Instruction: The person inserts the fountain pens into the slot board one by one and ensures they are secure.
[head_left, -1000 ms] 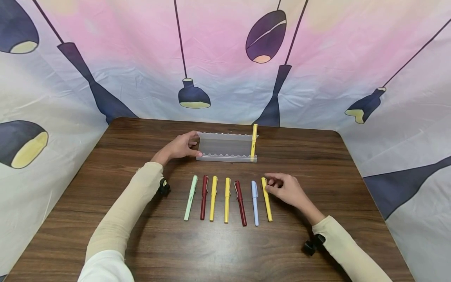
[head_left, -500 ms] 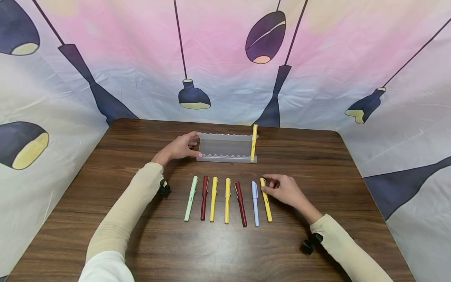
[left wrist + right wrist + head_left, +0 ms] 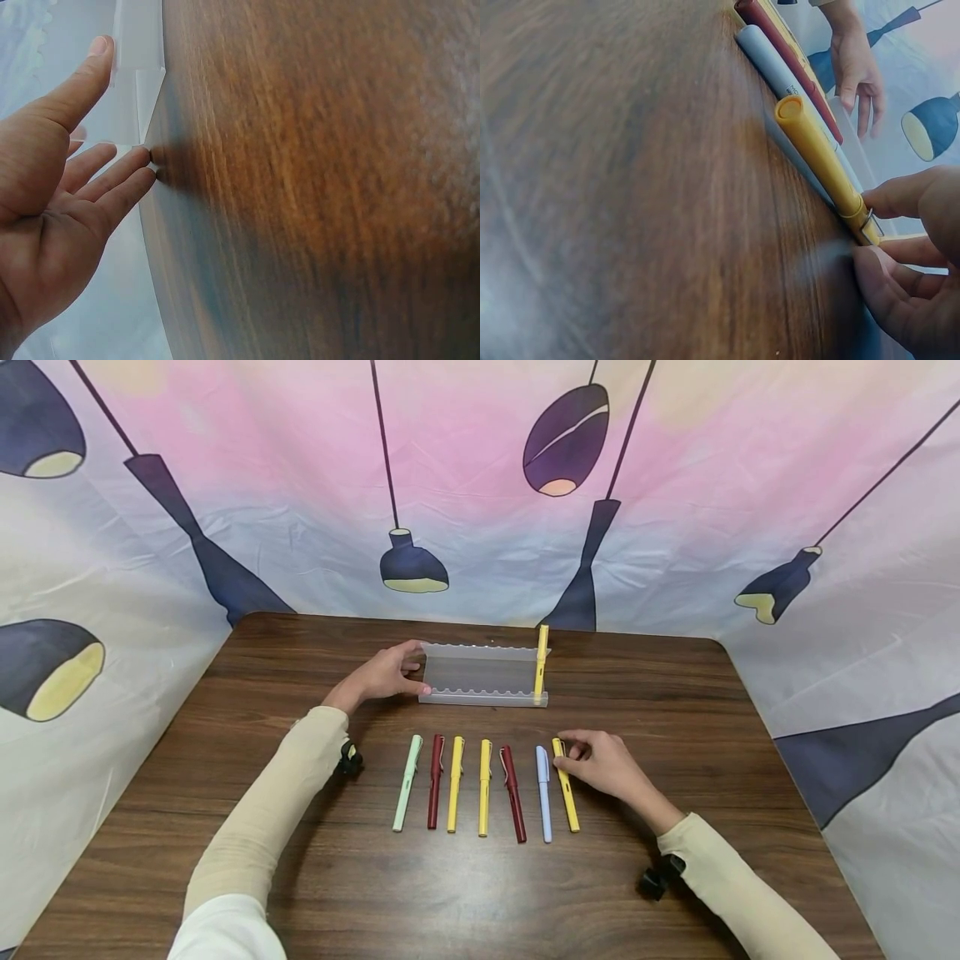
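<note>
A clear pen rack (image 3: 480,698) with scalloped edges stands at the back, one yellow pen (image 3: 541,662) leaning in its right end. My left hand (image 3: 384,675) touches the rack's left end, thumb on the front ledge; the left wrist view shows its fingers (image 3: 124,180) extended beside the end panel. Thumb and index finger of my right hand (image 3: 606,765) pinch the clip end of the rightmost yellow pen (image 3: 567,797). In the right wrist view, this yellow pen (image 3: 817,154) lies obliquely beside a light blue pen (image 3: 771,60), its clip between the fingertips.
Left of the gripped pen, a row lies on the brown table (image 3: 450,902): light blue pen (image 3: 543,802), dark red pen (image 3: 514,797), two yellow pens (image 3: 483,793), another dark red pen (image 3: 434,785) and a pale green pen (image 3: 406,789). A lamp-print cloth (image 3: 480,485) hangs behind.
My right hand has moved slightly left and closed its thumb and index finger on the yellow pen, whose clip end has shifted a little left. My left hand stays on the rack.
</note>
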The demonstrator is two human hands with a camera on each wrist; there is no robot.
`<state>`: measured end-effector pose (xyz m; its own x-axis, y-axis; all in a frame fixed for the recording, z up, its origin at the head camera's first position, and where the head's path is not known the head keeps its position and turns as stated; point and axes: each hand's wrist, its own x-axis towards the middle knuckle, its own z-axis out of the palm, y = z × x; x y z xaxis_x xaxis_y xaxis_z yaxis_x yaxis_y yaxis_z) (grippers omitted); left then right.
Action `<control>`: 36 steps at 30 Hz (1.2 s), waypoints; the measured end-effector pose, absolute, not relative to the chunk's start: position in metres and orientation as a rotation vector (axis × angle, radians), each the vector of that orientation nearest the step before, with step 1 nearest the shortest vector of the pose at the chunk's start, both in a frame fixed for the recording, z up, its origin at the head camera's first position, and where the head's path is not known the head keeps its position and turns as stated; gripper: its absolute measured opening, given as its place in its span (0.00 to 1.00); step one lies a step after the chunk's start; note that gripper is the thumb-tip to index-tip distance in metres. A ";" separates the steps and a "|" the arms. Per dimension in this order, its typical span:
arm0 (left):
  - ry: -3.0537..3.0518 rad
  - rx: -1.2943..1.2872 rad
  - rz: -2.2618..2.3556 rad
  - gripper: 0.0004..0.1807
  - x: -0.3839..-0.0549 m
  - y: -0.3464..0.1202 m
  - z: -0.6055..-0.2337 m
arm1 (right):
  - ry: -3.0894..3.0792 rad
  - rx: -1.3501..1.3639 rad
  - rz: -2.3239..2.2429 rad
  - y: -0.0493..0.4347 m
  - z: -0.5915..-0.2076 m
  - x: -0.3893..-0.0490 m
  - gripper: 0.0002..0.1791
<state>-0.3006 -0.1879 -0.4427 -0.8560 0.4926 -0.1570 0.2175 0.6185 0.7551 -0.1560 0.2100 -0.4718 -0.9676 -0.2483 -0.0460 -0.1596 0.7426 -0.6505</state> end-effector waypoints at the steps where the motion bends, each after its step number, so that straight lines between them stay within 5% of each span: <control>1: 2.497 0.569 1.095 0.50 -0.300 -0.188 -0.443 | 2.804 -0.327 -1.033 0.210 -0.472 -0.156 0.23; 36: 2.486 0.550 1.094 0.51 -0.299 -0.189 -0.441 | 2.648 -0.269 -1.298 0.214 -0.468 -0.157 0.21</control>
<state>-0.2992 -0.1887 -0.4412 -0.8562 0.4866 -0.1733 0.2009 0.6227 0.7562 -0.1568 0.2143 -0.4678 -0.9673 -0.2400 -0.0816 -0.0825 0.6024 -0.7940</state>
